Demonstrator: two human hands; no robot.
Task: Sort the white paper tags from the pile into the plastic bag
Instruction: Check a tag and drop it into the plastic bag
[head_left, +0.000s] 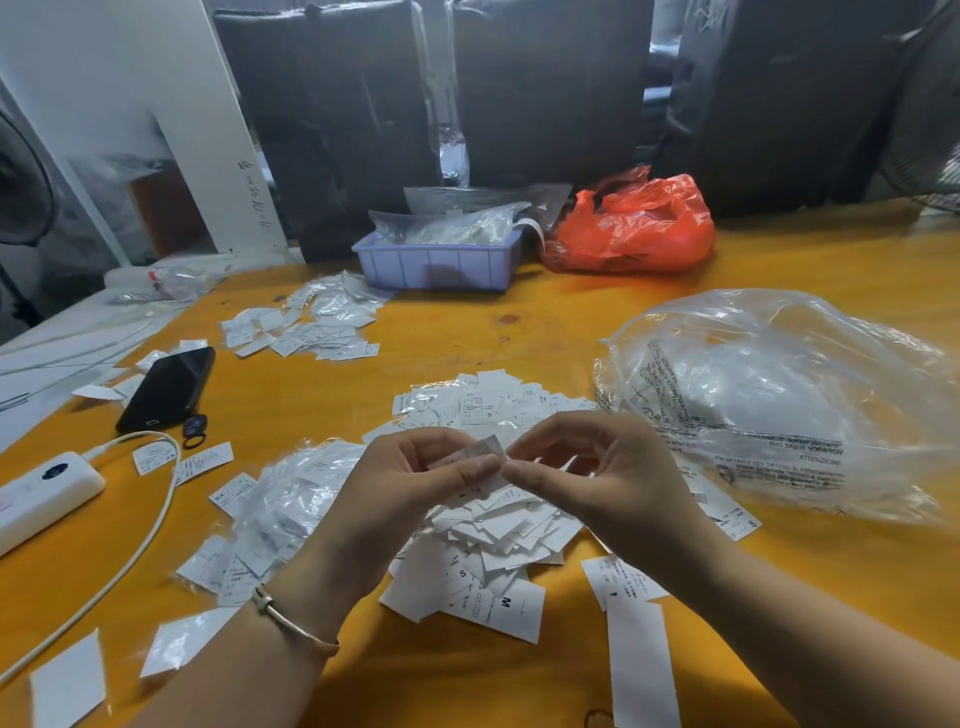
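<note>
both hands (415, 475) (592, 467) pinch tag (485, 451) abv pile (498, 530)

A black phone (167, 388) and white power bank (44, 493) lie left; a lilac tray (436, 265) and orange bag (631, 228) behind.

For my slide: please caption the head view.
Both hands pinch one white tag above the tag pile, clear bag beside.

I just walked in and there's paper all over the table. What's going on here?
A person is sorting paper tags. Both hands, left hand and right hand, pinch one white tag above the pile on the table. The big clear plastic bag lies to the right.
</note>
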